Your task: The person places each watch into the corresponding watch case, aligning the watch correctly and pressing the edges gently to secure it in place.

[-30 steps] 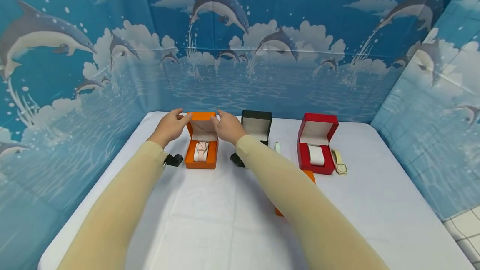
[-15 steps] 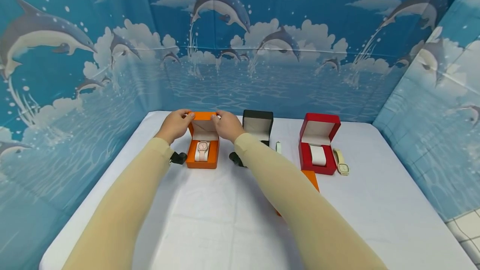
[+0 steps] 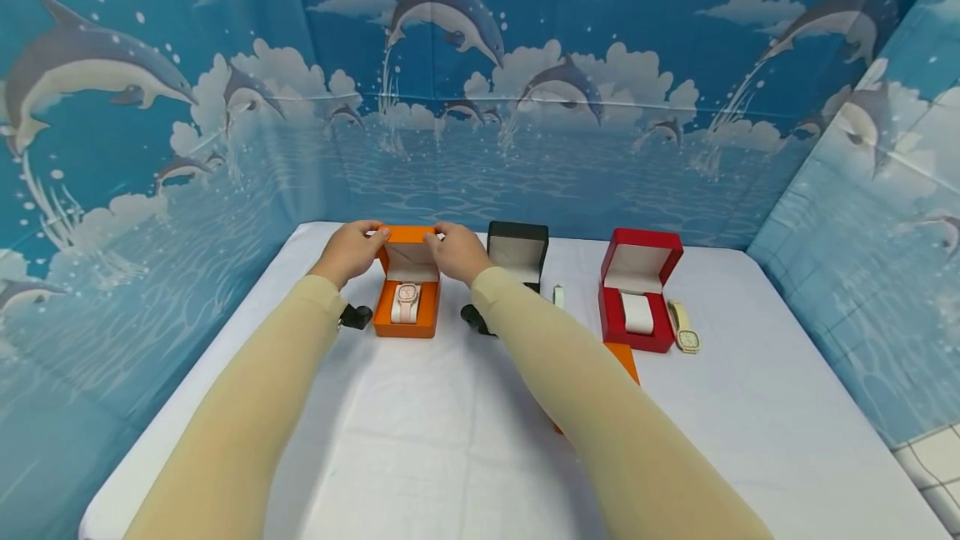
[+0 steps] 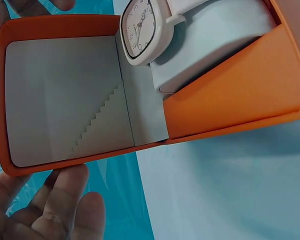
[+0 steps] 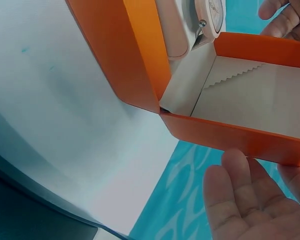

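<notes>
An orange watch box point(image 3: 382, 317) stands with its lid raised at the back left of the table. Inside, a pale pink watch point(image 3: 407, 297) with a squarish face sits round a white cushion; its dial point(image 4: 140, 29) shows in the left wrist view. My left hand point(image 3: 349, 252) grips the lid's left upper corner, thumb at the front. At the opposite corner, my right hand point(image 3: 459, 252) holds the lid likewise. Both wrist views show fingers against the lid's sides, around its pale lining point(image 4: 55, 95). The lid's back is hidden.
Right of the orange box stands an open black box point(image 3: 517, 245), partly behind my right arm. Farther right are an open red box point(image 3: 637, 338) with a white cushion point(image 3: 637, 313) and a gold-coloured watch point(image 3: 684, 333). An orange item point(image 3: 624, 357) is partly under my right forearm.
Both hands have closed in on the lid's upper corners, the left moving right to meet it. Over the last half second they have hardly moved.
</notes>
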{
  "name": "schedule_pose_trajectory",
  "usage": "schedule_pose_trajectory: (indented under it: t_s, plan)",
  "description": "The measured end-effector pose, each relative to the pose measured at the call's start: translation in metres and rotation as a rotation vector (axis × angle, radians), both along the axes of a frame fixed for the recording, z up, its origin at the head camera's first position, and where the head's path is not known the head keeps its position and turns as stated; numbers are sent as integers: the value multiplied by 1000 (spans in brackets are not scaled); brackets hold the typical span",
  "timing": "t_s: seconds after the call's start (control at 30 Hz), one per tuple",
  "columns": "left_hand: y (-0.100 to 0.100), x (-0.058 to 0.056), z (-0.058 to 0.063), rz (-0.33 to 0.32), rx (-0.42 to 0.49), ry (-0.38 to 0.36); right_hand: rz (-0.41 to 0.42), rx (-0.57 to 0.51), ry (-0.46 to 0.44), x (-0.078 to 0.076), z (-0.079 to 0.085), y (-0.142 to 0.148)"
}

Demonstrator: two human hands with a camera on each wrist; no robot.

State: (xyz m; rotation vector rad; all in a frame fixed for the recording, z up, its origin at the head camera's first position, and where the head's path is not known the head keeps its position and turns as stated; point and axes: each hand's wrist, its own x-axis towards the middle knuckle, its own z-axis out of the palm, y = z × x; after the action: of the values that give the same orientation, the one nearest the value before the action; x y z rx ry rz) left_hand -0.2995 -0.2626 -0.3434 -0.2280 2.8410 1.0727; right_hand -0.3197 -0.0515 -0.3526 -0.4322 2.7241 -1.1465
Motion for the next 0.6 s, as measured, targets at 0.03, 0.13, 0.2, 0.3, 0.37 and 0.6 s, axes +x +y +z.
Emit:
schedule_pose_trajectory:
  t_s: [0.03,0.13,0.2,0.3,0.37,0.6]
  plan:
    - [0,0,0,-1,-1,1,0,0,-2,0,0,0]
    - [-1,1,0,3,-4,0,5,-2,-6,0,-1,0]
    - [-1,1,0,6,2,-3,7,-1,-7,0,-1,0]
    - [-1,1,0,-2,9,-2,2,-6,-5,1,-2,0]
    - [-1,1,0,-7,13,-1,2,-11,-7,1,-2,1]
    - [-1,3,1,-15,11,-2,19,-12,-6,1,-2,2]
